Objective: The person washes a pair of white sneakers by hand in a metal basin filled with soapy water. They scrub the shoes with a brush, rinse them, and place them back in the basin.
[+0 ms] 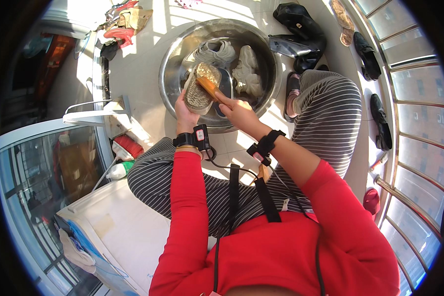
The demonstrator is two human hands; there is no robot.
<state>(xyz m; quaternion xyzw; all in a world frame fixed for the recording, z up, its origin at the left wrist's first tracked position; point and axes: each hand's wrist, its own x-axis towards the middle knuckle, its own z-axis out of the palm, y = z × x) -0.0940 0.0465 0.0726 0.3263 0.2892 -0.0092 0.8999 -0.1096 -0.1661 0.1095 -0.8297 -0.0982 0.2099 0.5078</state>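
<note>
My left hand (186,114) grips a pale shoe (198,100) from below, its patterned sole turned up over the near left of a metal basin (166,59). An orange-brown scrubbing brush (208,88) lies against that sole, and my right hand (240,115) is closed round its handle. The bristles are hidden under the brush's back. Inside the basin, a white sneaker (214,52) rests at the far side and another white shoe (248,74) at the right. A dark, pale-rimmed shape (225,81) shows between them, too covered to name.
Black boots (301,29) lie right of the basin. Black shoes (378,116) line the railing (413,132). Several shoes and bags (126,27) are heaped at far left. A red-bristled broom (127,147) and a white cabinet (118,222) stand at my left.
</note>
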